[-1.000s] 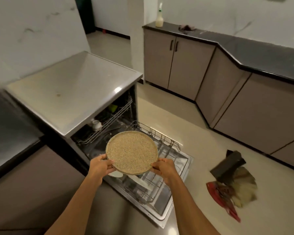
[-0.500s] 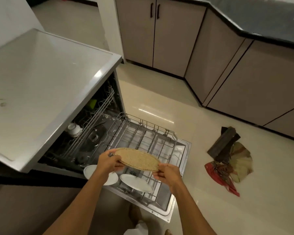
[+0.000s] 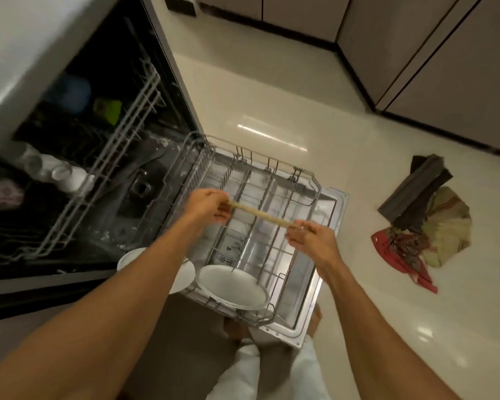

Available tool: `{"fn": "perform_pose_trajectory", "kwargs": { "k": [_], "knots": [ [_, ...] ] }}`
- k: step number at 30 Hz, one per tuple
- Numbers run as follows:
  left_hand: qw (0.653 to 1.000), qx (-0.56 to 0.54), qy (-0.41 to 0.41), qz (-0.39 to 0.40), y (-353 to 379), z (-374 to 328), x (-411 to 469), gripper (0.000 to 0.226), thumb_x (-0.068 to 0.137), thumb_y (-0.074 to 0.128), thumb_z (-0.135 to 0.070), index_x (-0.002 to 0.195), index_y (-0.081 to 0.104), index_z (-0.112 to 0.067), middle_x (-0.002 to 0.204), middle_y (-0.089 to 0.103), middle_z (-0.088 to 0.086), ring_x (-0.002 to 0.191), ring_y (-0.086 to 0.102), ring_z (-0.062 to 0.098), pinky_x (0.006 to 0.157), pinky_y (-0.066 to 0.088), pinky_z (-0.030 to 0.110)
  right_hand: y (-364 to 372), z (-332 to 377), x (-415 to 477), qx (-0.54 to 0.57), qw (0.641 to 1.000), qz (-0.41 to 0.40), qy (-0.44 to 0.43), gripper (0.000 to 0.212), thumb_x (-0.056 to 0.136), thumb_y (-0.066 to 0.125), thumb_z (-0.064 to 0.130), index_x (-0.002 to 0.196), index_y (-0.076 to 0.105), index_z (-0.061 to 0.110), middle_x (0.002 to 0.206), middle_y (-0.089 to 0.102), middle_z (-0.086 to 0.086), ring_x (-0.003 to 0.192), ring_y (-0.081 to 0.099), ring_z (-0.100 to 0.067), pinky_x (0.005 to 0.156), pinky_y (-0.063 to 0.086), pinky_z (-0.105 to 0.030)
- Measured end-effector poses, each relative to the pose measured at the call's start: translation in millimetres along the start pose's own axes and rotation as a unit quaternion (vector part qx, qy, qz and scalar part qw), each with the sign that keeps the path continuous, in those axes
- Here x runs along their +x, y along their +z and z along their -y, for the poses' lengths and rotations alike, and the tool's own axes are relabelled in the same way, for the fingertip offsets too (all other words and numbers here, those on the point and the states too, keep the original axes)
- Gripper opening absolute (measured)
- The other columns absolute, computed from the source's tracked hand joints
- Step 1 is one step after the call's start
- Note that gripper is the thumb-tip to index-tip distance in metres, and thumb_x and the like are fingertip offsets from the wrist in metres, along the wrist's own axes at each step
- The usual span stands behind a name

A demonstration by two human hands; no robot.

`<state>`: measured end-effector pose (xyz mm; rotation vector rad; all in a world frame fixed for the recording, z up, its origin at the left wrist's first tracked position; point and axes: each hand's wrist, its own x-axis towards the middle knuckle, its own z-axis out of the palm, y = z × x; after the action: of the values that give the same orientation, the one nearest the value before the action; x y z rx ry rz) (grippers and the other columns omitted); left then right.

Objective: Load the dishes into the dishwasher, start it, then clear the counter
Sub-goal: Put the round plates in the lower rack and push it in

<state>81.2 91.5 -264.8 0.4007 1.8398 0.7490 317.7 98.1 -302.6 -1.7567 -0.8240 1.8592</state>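
Observation:
A speckled tan plate [image 3: 260, 214] is seen edge-on above the pulled-out lower rack [image 3: 306, 186] of the open dishwasher. My left hand [image 3: 207, 206] grips its left rim and my right hand [image 3: 309, 238] pinches its right rim. Two white plates [image 3: 231, 287] stand in the rack's near end, one [image 3: 130, 256] partly hidden behind my left forearm. White cups [image 3: 61, 173], a blue item [image 3: 72, 92] and a green item [image 3: 109, 109] sit in the upper rack [image 3: 122, 145] inside the machine.
The dishwasher door [image 3: 326, 255] lies open flat over the floor in front of my feet. A heap of cloths [image 3: 427, 223] lies on the tile floor to the right. Brown cabinets [image 3: 445, 53] line the far side. The steel dishwasher top [image 3: 26, 39] is at upper left.
The plate has gone from face-up at chest height to edge-on low over the lower rack. My view has tilted down and both hands have reached forward with it.

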Motion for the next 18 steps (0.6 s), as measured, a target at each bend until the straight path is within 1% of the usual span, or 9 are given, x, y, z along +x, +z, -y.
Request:
{"fn": "perform_pose_trajectory", "kwargs": {
  "k": [2, 5, 7, 10, 14, 18],
  "knots": [
    [1.0, 0.013, 0.004, 0.008, 11.0, 1.2, 25.9, 0.022, 0.093, 0.06, -0.012, 0.106, 0.064, 0.004, 0.093, 0.07, 0.019, 0.077, 0.07, 0.025, 0.066, 0.06, 0.031, -7.4, -5.8, 29.0, -0.029, 0.999, 0.008, -0.017, 0.016, 0.085, 0.07, -0.001, 0.101, 0.07, 0.001, 0.1, 0.073, -0.014, 0.092, 0.07, -0.026, 0.087, 0.059, -0.036],
    [0.999, 0.034, 0.004, 0.004, 30.1, 10.4, 65.4, 0.021, 0.091, 0.065, -0.02, 0.1, 0.065, -0.001, 0.091, 0.072, 0.017, 0.074, 0.073, 0.022, 0.06, 0.059, 0.028, -18.5, -19.8, 69.7, -0.05, 0.998, 0.012, -0.023, 0.018, 0.086, 0.073, 0.007, 0.103, 0.07, 0.001, 0.096, 0.073, -0.013, 0.086, 0.072, -0.023, 0.081, 0.06, -0.031],
    [0.999, 0.043, 0.0, -0.005, 40.6, 16.7, 84.5, 0.023, 0.089, 0.067, -0.022, 0.099, 0.065, -0.002, 0.089, 0.072, 0.016, 0.071, 0.073, 0.02, 0.059, 0.057, 0.026, -22.9, -28.2, 90.9, -0.055, 0.998, 0.013, -0.02, 0.018, 0.086, 0.074, 0.009, 0.102, 0.07, 0.002, 0.094, 0.073, -0.013, 0.083, 0.071, -0.022, 0.079, 0.061, -0.03],
    [0.998, 0.064, 0.005, -0.009, 56.7, 23.7, 103.9, 0.024, 0.09, 0.065, -0.022, 0.103, 0.065, -0.001, 0.088, 0.071, 0.015, 0.074, 0.073, 0.02, 0.06, 0.059, 0.025, -28.4, -39.6, 116.5, -0.053, 0.998, 0.009, -0.011, 0.021, 0.085, 0.075, 0.011, 0.103, 0.07, 0.002, 0.093, 0.073, -0.015, 0.081, 0.071, -0.022, 0.078, 0.061, -0.031],
    [0.996, 0.082, 0.018, 0.021, 74.8, 20.1, 123.2, 0.029, 0.094, 0.059, -0.027, 0.109, 0.059, -0.002, 0.09, 0.068, 0.012, 0.081, 0.07, 0.022, 0.07, 0.06, 0.029, -34.9, -46.3, 139.1, -0.028, 1.0, -0.009, 0.004, 0.027, 0.085, 0.076, 0.015, 0.106, 0.069, -0.001, 0.091, 0.074, -0.016, 0.079, 0.072, -0.022, 0.074, 0.062, -0.029],
    [0.993, 0.112, 0.028, 0.027, 86.0, 14.7, 145.8, 0.034, 0.091, 0.063, -0.033, 0.11, 0.062, -0.004, 0.094, 0.071, 0.015, 0.079, 0.073, 0.022, 0.07, 0.061, 0.031, -40.9, -46.2, 155.4, -0.038, 0.999, -0.021, 0.013, 0.027, 0.086, 0.075, 0.019, 0.103, 0.07, -0.001, 0.091, 0.074, -0.017, 0.078, 0.073, -0.025, 0.07, 0.062, -0.029]
  ]
}}
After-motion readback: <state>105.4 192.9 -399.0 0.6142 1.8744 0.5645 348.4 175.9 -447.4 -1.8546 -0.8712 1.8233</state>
